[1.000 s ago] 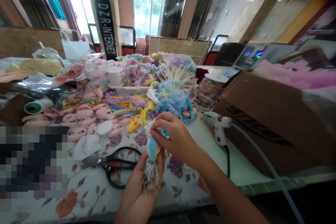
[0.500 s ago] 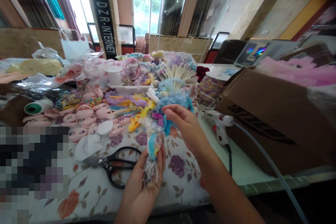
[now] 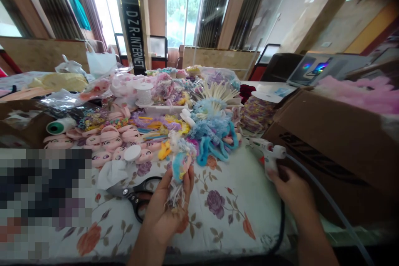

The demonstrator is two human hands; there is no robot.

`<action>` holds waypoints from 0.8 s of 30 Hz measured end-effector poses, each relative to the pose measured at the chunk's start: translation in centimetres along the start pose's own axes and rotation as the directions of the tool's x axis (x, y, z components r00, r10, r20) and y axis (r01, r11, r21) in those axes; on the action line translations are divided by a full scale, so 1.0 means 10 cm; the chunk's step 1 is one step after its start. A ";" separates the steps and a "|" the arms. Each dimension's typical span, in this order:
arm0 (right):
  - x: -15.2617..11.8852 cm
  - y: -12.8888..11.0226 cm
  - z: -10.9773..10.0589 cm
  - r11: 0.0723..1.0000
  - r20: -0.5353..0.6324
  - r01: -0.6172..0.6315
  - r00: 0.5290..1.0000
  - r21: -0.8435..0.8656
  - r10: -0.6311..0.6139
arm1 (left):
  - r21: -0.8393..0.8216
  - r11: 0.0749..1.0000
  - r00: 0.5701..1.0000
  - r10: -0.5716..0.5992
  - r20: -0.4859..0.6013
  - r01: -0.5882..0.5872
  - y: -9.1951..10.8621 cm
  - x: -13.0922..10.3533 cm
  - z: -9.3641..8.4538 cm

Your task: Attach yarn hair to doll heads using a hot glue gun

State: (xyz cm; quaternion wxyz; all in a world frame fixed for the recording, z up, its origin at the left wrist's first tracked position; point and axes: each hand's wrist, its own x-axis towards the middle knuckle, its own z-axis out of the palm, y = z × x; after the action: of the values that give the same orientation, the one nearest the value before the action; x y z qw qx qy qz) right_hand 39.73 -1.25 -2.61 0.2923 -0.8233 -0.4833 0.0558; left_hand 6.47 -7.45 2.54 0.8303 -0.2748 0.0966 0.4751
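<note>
- Now the left fingers (image 3: 166,179) pinch a small, fluffy blue-and-pink craft piece (image 3: 178,168), yarn already on, white threads loose
- Right fingers (image 3: 275,178) at the white plastic glue gun (image 3: 270,158), grip unclear

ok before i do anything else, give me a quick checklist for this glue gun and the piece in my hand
1. Piece held: ok, the left hand has the small decorated piece upright in its fingers.
2. Grip on the glue gun: cannot tell, the right hand is at the handle but its closure is partly hidden.
3. Nozzle clear of loose material: not ok, I'd say, as it points towards the nearby blue strips.
4. Gun hot: cannot tell, nothing visible shows it.
5. Scissors out from under the left arm: not ok, their handles run partly behind it.
</note>
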 end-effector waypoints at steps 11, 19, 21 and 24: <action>-0.41 -0.59 -0.19 0.824 0.057 -0.080 0.997 0.560 0.059 | 0.069 0.995 0.997 0.068 0.021 -0.070 0.12 0.05 0.01; -1.52 -1.47 -0.27 0.276 0.199 -0.099 0.911 0.956 -0.361 | 0.117 0.991 0.997 0.072 -0.011 -0.071 0.06 0.15 -0.06; -1.55 -1.62 -0.23 0.335 0.169 -0.015 0.884 0.942 -0.435 | 0.148 0.987 0.997 0.065 -0.029 -0.060 0.05 0.15 -0.07; -1.54 -1.73 -0.15 0.451 0.117 0.127 0.873 0.883 -0.474 | 0.188 0.981 0.997 0.068 -0.047 -0.058 0.02 0.15 -0.05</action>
State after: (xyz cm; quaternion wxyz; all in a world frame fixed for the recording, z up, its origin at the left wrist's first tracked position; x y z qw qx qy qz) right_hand 18.97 -8.42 4.98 0.5733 -0.4453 -0.5753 0.3769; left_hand 7.16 -6.57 1.38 0.8342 -0.2053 0.1711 0.4825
